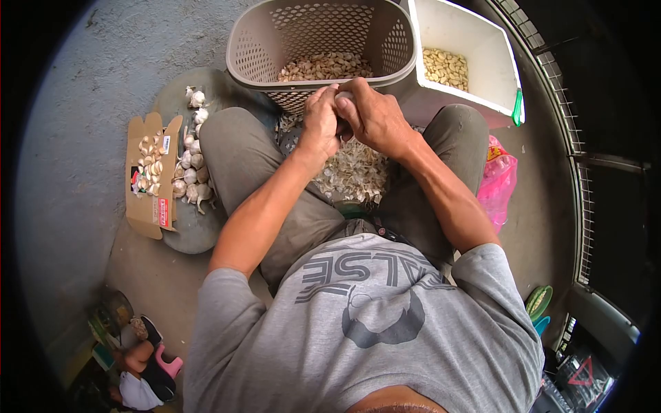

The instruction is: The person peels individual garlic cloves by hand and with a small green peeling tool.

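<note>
Fingers (356, 85) curled and drawn close, a person's left hand (321, 124) and right hand (382, 117) meet between the raised knees (460, 124) at the near side of a basket (317, 86). Pinched by the right thumb and forefinger is a pale piece (343, 96), mostly covered, too hidden to identify; the left fingers bend in against it, though whether they grip it too cannot be told. Skins (354, 173) lie heaped below the hands, between the legs. Pinkish cloves (327, 67) cover part of the floor of the perforated basket, while to its right a white box (471, 34) with a green strap (518, 108) holds pale, peeled cloves (445, 71). Whole bulbs (191, 171) are clustered on a rounded grey surface (182, 242) beside the left knee, next to flattened cardboard (144, 218) bearing loose cloves (149, 166) and a red-and-white label (163, 212). Crumpled beside the right leg is a pink bag (497, 180). Lettering crosses the grey T-shirt (296, 354) in the foreground, and another person (158, 382) appears at lower left, well apart from the work.
</note>
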`<state>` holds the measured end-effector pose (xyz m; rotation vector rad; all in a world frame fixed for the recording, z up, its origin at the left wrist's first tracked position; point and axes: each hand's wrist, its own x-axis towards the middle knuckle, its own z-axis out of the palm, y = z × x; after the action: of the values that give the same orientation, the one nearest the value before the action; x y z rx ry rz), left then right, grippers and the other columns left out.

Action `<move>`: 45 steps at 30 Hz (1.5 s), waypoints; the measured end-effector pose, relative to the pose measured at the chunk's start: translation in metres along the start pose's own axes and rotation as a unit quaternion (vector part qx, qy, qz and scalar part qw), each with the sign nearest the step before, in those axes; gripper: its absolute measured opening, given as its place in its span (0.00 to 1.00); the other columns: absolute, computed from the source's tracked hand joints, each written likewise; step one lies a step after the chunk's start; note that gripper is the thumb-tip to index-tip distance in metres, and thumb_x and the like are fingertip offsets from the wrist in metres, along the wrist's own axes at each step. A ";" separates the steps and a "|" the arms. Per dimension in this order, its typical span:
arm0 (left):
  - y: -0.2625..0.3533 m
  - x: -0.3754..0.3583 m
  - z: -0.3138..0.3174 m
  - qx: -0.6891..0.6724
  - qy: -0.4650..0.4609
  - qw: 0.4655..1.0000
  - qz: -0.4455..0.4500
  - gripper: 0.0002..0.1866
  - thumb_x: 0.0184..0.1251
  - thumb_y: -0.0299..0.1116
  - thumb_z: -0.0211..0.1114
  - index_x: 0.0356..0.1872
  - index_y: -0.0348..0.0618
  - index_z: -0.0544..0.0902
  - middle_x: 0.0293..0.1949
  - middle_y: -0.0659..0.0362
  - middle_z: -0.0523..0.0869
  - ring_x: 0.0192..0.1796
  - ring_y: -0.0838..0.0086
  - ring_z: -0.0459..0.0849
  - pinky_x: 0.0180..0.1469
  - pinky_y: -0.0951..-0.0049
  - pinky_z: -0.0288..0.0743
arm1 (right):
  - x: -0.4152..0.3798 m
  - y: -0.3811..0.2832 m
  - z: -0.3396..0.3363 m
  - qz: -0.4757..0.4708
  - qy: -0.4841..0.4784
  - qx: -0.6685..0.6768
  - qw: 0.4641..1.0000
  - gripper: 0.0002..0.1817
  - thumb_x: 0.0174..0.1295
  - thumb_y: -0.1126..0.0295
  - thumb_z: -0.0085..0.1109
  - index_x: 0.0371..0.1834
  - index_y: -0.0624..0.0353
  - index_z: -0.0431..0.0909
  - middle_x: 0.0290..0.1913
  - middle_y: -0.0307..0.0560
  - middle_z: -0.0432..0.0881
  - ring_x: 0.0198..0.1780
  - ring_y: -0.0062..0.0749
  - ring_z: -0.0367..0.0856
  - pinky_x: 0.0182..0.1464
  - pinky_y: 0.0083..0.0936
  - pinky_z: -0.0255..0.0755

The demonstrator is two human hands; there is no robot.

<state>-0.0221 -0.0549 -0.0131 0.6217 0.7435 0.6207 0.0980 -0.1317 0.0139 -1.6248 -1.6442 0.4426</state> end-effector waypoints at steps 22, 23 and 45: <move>-0.001 0.009 -0.007 0.343 -0.087 0.909 0.221 0.23 0.70 0.30 0.67 0.65 0.36 0.81 0.54 0.56 0.85 0.57 0.74 0.83 0.56 0.70 0.80 | 0.003 0.029 -0.027 0.194 -0.001 0.574 0.796 0.19 0.74 0.61 0.54 0.60 0.62 0.72 0.41 0.46 0.80 0.32 0.28 0.80 0.31 0.25 0.72; -0.005 0.011 -0.010 0.350 -0.085 0.901 0.242 0.24 0.71 0.30 0.67 0.66 0.36 0.81 0.55 0.56 0.85 0.58 0.74 0.82 0.57 0.71 0.79 | 0.002 0.028 -0.026 0.207 0.011 0.567 0.797 0.19 0.75 0.60 0.53 0.60 0.61 0.71 0.39 0.46 0.80 0.31 0.28 0.80 0.30 0.26 0.72; 0.009 -0.001 0.003 0.279 -0.139 0.924 0.222 0.16 0.78 0.29 0.65 0.60 0.31 0.79 0.45 0.59 0.87 0.43 0.79 0.85 0.49 0.76 0.83 | 0.008 0.016 -0.020 0.156 0.000 0.221 0.963 0.23 0.82 0.53 0.47 0.54 0.66 0.79 0.40 0.48 0.86 0.41 0.30 0.85 0.43 0.28 0.79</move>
<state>-0.0233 -0.0504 -0.0047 1.4034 0.5047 0.7156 0.1238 -0.1275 0.0175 -1.5348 -1.1762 0.8997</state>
